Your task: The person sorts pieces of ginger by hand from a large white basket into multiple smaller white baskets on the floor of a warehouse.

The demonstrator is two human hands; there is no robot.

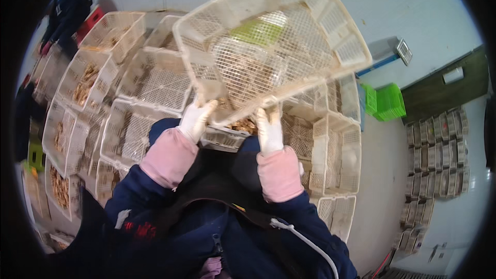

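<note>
A white plastic mesh crate [252, 6] is held up and tilted before me, and its inside holds no pieces that I can make out. My left hand [197, 118], in a white glove, grips the near left corner of its rim. Further right along the same rim, my gloved right hand [269, 126] has its fingers on the edge. Brown root-like pieces [243, 125] lie in a container beneath, partly hidden by the crate. A green object shows through the crate's mesh floor.
Crates [153, 81] stand on my left, some with brown pieces [86, 83]. More crates [341, 155] stand on my right. Bright green crates [389, 102] and a platform scale [404, 52] are near the wall. Crates are stacked [438, 151] far right. Another person [68, 19] bends at upper left.
</note>
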